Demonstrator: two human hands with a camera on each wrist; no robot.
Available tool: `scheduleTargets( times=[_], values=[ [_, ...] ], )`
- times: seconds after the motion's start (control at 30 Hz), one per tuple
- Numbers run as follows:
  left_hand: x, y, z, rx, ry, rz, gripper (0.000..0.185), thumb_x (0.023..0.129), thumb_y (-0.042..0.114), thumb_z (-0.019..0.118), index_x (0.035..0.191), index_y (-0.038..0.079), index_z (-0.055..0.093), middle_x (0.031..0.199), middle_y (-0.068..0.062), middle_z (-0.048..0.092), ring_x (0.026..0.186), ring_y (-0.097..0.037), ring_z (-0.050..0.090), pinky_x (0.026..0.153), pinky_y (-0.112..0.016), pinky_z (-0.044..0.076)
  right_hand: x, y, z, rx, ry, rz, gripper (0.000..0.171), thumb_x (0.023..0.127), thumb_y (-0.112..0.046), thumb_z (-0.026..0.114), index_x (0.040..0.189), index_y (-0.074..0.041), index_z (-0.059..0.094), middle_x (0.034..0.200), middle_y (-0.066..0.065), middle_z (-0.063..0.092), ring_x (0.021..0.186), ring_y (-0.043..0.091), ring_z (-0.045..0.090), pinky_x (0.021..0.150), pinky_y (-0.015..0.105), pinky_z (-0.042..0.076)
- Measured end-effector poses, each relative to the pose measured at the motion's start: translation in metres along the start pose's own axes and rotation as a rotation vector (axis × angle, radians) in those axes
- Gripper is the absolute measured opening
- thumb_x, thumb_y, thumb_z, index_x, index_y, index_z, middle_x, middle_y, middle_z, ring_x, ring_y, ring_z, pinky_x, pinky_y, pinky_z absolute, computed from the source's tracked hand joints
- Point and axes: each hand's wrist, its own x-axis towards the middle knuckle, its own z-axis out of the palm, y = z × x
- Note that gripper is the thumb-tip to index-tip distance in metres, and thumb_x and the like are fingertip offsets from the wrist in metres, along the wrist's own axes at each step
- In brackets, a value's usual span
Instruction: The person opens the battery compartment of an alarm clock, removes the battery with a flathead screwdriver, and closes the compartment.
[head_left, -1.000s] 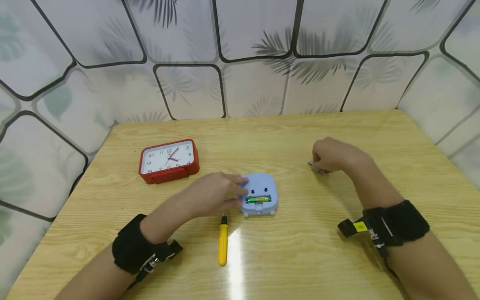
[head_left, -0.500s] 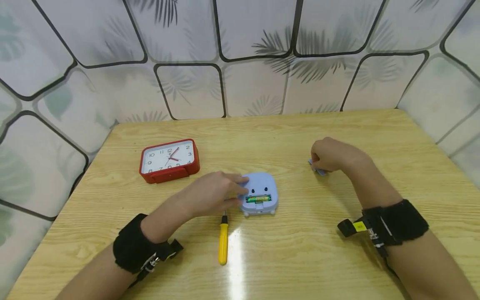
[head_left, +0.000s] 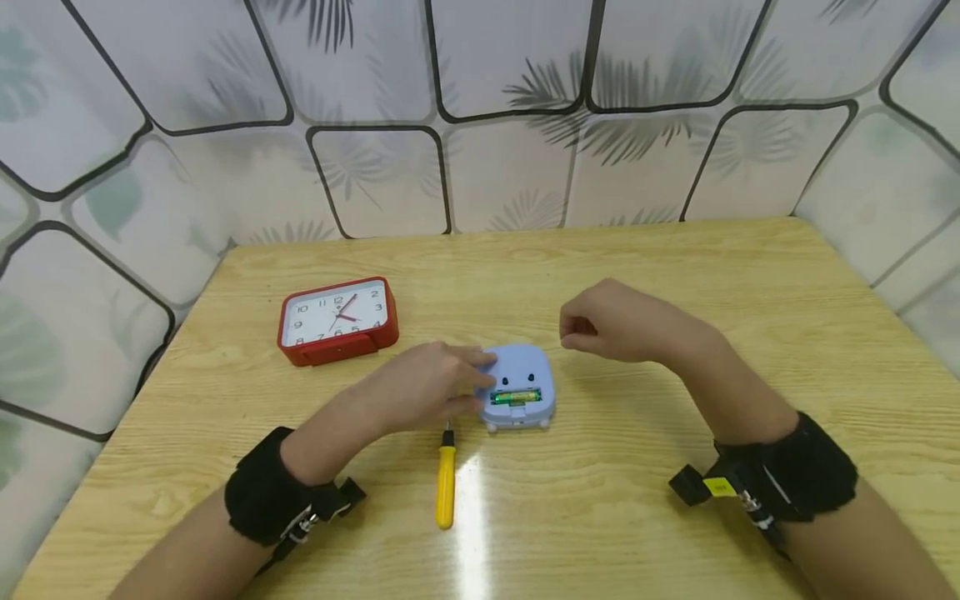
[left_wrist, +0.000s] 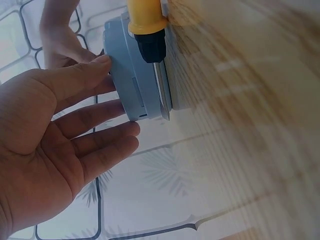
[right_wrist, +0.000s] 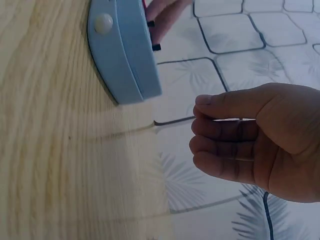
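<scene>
Head cam view has the small blue clock (head_left: 519,387) lying face down near the middle of the wooden table (head_left: 675,500), battery bay up, with a green battery (head_left: 516,398) seated in the open slot. Lying it flat like that looks like the easy way to get at the back, and the left hand (head_left: 431,390) seems to be there just to keep it from sliding: fingers stretched out fairly straight, tips touching the clock's left edge, not wrapped around it. The left wrist view backs that up, with the fingers (left_wrist: 95,107) resting along the side of the casing.

Right hand (head_left: 611,321) floats above the table just up and right of the clock, touching nothing I can see. Fingers are curled in, thumb laid over them. From the right wrist cam the curl looks empty, but something small could be tucked in there, so I honestly can't tell.

Yellow-handled screwdriver (head_left: 446,483) lies just in front of the clock, tip pointing toward its lower left corner, handy for either hand. Red alarm clock (head_left: 337,321) sits off to the left, well apart.
</scene>
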Motion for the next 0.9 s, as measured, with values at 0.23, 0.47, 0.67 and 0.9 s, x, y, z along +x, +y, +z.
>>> scheduleTargets(
  times=[0.23,0.47,0.67,0.9],
  values=[
    [0.000,-0.001,0.001,-0.006,0.000,0.008,0.031,0.085,0.027,0.069,0.113,0.015,0.069,0.133,-0.007,0.055,0.120,-0.020,0.055,0.094,-0.032,0.048,0.007,-0.027,0.012,0.016,-0.010,-0.096,0.009,0.087,-0.014,0.064,0.078,-0.016,0.064,0.069,-0.009,0.055,0.062,0.006,0.046,0.060,0.023,0.042],
    [0.001,-0.002,0.001,-0.006,0.012,0.019,0.030,0.085,0.026,0.069,0.113,0.014,0.069,0.132,-0.008,0.056,0.119,-0.021,0.056,0.092,-0.031,0.049,0.014,-0.035,0.025,0.022,-0.018,-0.135,0.013,0.087,-0.014,0.064,0.075,-0.018,0.061,0.067,-0.010,0.053,0.061,0.005,0.044,0.059,0.021,0.041],
    [0.002,-0.002,-0.001,-0.013,0.012,0.027,0.032,0.085,0.026,0.069,0.114,0.013,0.068,0.131,-0.008,0.057,0.118,-0.020,0.057,0.092,-0.031,0.049,0.014,-0.036,0.027,0.021,-0.020,-0.102,0.014,0.087,-0.013,0.064,0.074,-0.017,0.061,0.067,-0.010,0.053,0.060,0.005,0.045,0.059,0.021,0.042],
    [-0.003,-0.004,-0.010,-0.068,0.034,-0.121,0.043,0.085,0.024,0.068,0.125,0.011,0.059,0.124,-0.002,0.062,0.112,-0.016,0.059,0.092,-0.033,0.049,0.014,-0.037,0.029,0.013,-0.023,-0.096,0.015,0.086,-0.013,0.064,0.073,-0.017,0.059,0.067,-0.009,0.052,0.062,0.006,0.045,0.059,0.021,0.042]
  ],
)
